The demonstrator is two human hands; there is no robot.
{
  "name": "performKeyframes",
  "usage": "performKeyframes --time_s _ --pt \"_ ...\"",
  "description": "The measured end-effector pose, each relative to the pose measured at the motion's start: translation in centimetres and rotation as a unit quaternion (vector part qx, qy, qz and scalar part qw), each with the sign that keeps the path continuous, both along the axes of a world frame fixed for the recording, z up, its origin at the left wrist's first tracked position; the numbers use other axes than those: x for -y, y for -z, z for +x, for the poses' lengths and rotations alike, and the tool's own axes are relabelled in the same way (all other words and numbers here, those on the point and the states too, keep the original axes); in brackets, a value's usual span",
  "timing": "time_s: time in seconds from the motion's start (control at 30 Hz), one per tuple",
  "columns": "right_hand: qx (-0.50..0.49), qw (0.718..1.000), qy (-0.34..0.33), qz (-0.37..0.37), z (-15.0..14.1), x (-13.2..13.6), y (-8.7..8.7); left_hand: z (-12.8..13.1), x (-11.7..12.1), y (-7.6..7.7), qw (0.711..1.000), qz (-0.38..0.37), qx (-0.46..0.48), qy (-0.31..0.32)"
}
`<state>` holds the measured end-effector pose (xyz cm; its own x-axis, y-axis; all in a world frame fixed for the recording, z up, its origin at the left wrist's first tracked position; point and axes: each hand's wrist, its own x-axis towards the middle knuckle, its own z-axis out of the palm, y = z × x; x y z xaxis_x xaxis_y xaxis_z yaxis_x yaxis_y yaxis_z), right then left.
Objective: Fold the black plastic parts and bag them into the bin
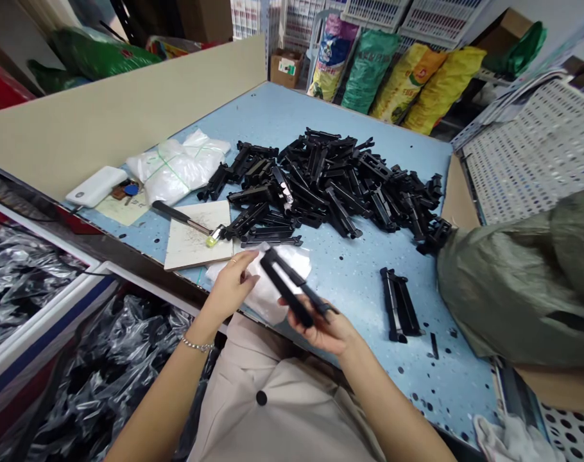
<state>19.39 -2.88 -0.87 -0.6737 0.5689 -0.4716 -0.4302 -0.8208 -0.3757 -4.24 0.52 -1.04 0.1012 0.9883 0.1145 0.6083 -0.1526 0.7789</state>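
Observation:
My right hand [328, 330] is closed round a long black plastic part [285, 282] with two parallel bars, held tilted above the table's front edge. To its left, my left hand [231, 285] has its thumb and forefinger apart, close to the part's upper end but not visibly gripping it. Under both hands lie clear plastic bags [260, 298], partly hidden. A big heap of similar black parts [321, 179] covers the middle of the table. Two more black parts [400, 305] lie side by side to the right of my right hand.
A hammer [186, 218] with a yellowish head rests on a white board [196, 247]. Behind it are a wrapped plastic bundle [174, 163] and a white power bank [97, 186]. A grey-green sack [518, 282] borders the right side. Bins of black bagged items [113, 366] stand lower left.

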Motion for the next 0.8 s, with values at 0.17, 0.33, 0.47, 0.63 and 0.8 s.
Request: performKeyframes --time_s 0.17,0.33,0.47,0.63,0.8 --pt "-0.015 0.996 -0.05 -0.068 -0.2 0.4 2.2 0.0 0.9 -0.7 0.998 0.013 -0.05 0.024" --pt "0.193 0.972 0.059 0.122 -1.8 0.2 2.0 3.5 4.7 -2.4 0.964 0.058 -0.081 0.245" --pt "0.348 0.877 0.088 0.318 -2.6 1.6 -0.2 4.4 6.8 -4.2 0.965 0.029 -0.065 0.252" --pt "0.386 0.829 -0.011 0.404 2.6 2.7 -3.3 -4.8 8.9 -6.3 0.982 0.003 -0.146 0.121" --pt "0.764 0.519 0.075 0.377 13.8 2.3 -2.4 -14.9 9.1 -3.2 0.94 -0.135 -0.304 -0.074"
